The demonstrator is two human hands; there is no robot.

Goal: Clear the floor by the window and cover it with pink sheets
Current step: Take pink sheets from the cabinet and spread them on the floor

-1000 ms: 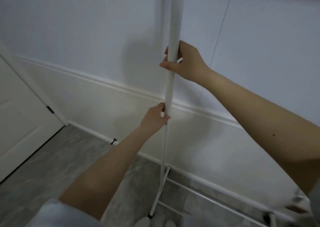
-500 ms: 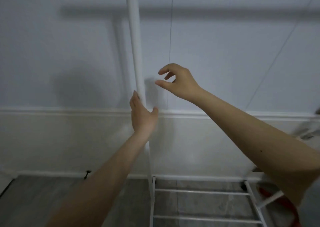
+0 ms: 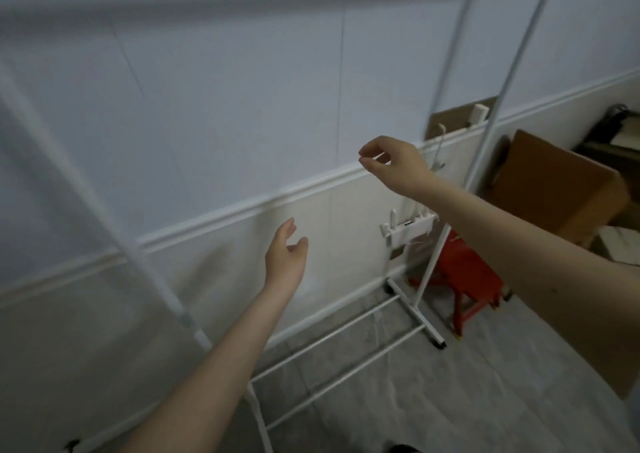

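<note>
A white metal clothes rack stands against the wall, its left upright (image 3: 86, 206) blurred and its right upright (image 3: 485, 147) thin and pale. Its base rails (image 3: 346, 355) lie on the grey floor (image 3: 467, 400). My left hand (image 3: 285, 258) hangs in the air with relaxed fingers, holding nothing, to the right of the left upright. My right hand (image 3: 394, 165) is raised higher with loosely curled fingers, empty, in front of the wall. No pink sheet is in view.
A red plastic stool (image 3: 467, 279) stands just right of the rack's base. Behind it a brown cardboard box (image 3: 554, 189) leans by the wall. A white power strip (image 3: 408, 227) hangs on the wall behind the rack.
Both hands have let go of the rack's left upright and moved off it. The view has swung to the right, bringing the stool and box into sight.
</note>
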